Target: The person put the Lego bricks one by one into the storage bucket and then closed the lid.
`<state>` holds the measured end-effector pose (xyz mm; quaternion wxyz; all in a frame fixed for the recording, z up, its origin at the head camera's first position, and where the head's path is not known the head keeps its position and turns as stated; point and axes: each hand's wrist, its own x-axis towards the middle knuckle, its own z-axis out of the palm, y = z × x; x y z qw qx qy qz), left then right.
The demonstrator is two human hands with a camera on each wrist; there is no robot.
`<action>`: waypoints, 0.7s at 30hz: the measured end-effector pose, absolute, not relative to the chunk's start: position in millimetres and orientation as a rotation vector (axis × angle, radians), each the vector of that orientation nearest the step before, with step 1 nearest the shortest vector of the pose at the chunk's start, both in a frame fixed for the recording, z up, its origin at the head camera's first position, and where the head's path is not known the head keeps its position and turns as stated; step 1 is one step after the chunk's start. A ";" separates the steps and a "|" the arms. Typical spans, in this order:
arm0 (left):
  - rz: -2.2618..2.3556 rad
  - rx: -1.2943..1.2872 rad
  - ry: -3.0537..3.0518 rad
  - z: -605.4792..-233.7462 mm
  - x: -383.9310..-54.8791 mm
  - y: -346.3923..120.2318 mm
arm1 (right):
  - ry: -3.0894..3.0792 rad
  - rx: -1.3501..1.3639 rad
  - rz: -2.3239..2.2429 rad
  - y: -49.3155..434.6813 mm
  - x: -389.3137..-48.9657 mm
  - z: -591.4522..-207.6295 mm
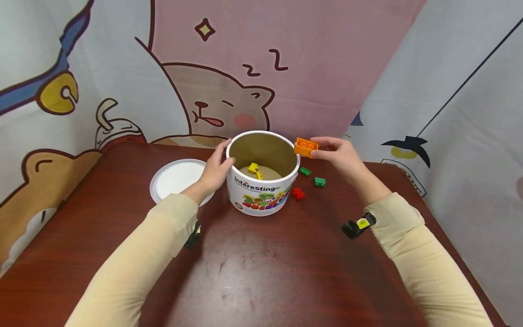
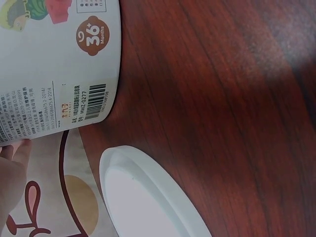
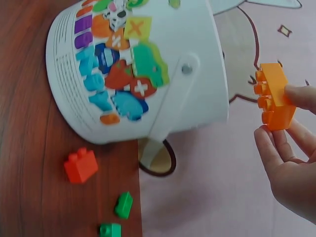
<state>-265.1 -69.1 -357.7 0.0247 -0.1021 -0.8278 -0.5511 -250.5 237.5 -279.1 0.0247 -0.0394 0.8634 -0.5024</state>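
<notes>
A white bucket (image 1: 261, 198) with printed sides stands upright on the table, its top uncovered. Yellow toy bricks (image 1: 254, 168) lie on its floor. My left hand (image 1: 216, 169) grips the left side of the rim, thumb toward the inside. Just above the right rim, my right hand (image 1: 339, 154) pinches an orange toy brick (image 1: 305, 147) between thumb and fingers. The right wrist view shows that orange brick (image 3: 274, 96) with its studs facing the bucket. To the bucket's right lie a red brick (image 1: 298, 194) and two green bricks (image 1: 319, 182).
A round white lid (image 1: 175, 177) lies on the table left of the bucket, partly behind the left forearm. The bucket's handle (image 3: 168, 108) hangs down its side. A printed cloth (image 1: 310, 68) rises behind the brown table (image 1: 261, 263).
</notes>
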 end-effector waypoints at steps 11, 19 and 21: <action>-1.706 -0.317 -2.569 -356.3 -265.6 -69.1 | 2.562 -0.268 -1.562 200.1 -258.2 -278.5; -1.704 -0.308 -2.567 -357.8 -264.4 -69.3 | 2.571 -0.259 -1.623 200.7 -260.7 -283.7; -1.701 -0.308 -2.565 -358.2 -264.2 -69.4 | 2.580 -0.253 -1.647 209.0 -261.6 -286.5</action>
